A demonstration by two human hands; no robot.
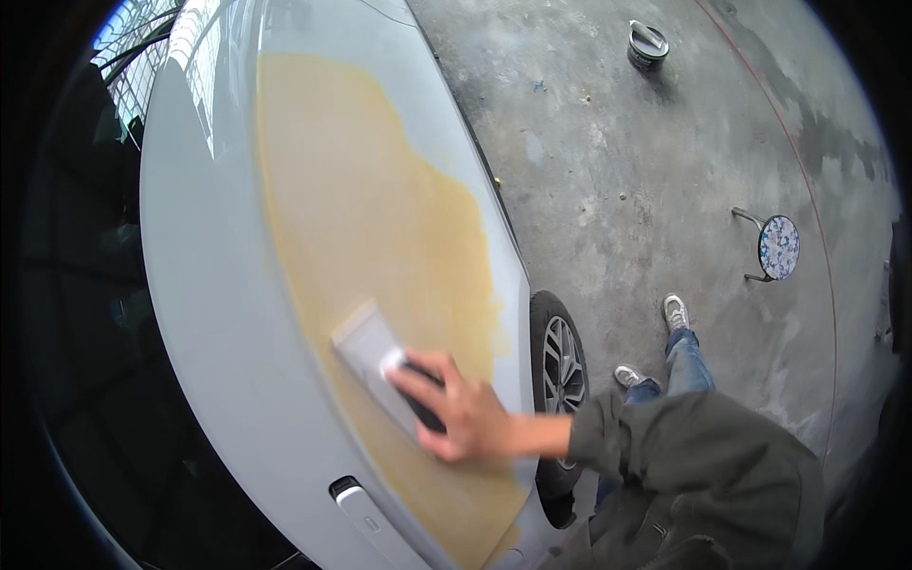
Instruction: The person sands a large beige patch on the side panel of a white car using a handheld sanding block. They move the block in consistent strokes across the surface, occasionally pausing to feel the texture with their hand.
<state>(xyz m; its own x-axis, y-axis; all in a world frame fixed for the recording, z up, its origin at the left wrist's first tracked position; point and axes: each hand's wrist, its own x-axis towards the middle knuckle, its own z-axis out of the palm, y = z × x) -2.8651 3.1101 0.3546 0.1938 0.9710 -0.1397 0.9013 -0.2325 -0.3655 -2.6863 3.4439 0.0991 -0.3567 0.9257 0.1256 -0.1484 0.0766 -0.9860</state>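
My right hand (465, 413) is wrapped around the dark handle of a long, flat sanding block (370, 337) with a pale base and a white knob. The block lies flat on a smoothed yellow-beige filler patch (351, 190) that covers much of a light silver car panel (204, 256). Slight blur shows on the hand and the block. The thumb is on the near side of the handle, and the fingers curl over its far side. My left hand is out of the picture.
A white door handle (370, 527) sits near the patch's lower end. Below the panel is a wheel (562, 366). On the concrete floor (589, 190) stand a round patterned stool (779, 247) and a dark tin (648, 47) with something laid across its top. A red hose or cable (793, 152) runs along the right.
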